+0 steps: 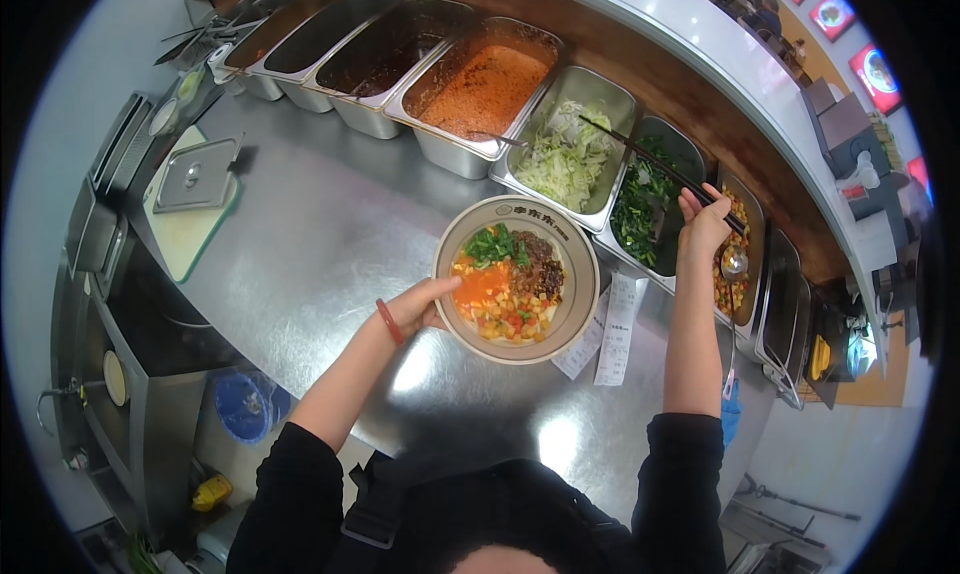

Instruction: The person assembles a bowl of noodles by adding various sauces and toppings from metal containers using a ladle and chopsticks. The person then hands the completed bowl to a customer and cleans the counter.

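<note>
Currently bowl point(583, 274) sits mid-frame, above the steel desk point(330, 214), toppings inside. Left hand point(408, 309): fingers clamped on its left rim, thumb on top. Right hand point(704, 224), right of centre: fingers closed around dark chopsticks point(655, 162), tips over shredded cabbage point(568, 164), upper centre. Receipts point(619, 339) lie just right of bowl.

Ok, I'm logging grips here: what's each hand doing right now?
Left hand: closed on the side of the bowl, holding it.
Right hand: closed, holding dark chopsticks.
</note>
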Demonstrator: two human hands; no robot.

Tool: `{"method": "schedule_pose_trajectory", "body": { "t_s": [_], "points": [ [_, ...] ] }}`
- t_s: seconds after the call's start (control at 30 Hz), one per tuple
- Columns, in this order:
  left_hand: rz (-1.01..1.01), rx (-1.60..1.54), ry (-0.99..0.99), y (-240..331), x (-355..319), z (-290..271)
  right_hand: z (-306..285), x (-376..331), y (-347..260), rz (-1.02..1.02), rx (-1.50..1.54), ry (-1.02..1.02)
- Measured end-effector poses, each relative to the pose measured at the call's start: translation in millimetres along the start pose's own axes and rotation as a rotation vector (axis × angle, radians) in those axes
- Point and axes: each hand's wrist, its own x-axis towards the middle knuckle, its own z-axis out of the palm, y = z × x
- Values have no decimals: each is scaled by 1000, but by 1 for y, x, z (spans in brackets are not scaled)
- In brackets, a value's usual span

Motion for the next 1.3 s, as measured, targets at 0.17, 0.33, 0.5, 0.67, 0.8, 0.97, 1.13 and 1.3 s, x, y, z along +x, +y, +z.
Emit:
{"method": "schedule_pose_trajectory", "body": {
  "t_s": [0.17,0.33,0.5,0.67,0.8,0.97,1.13,1.3],
  "points": [
    [2,-1,-5,0,0,-1,-6,3,-1,52,83,19],
    [7,-4,-8,1,-1,1,-9,0,0,92,43,-37],
    [4,2,-14,2,-2,2,4,-18,14,118,-133,-214],
    [-3,9,2,3,-3,2,6,-35,20,36,-170,-364],
    [3,5,-4,2,-2,2,-1,-39,17,-55,-229,-444],
    [4,4,-14,2,-1,1,-2,-43,21,-143,-264,-458],
    [12,-1,-13,1,-2,1,-2,-40,18,-155,-257,-301],
    [19,-12,-21,2,-2,2,-5,-30,12,-79,-94,-147]
  ]
}}
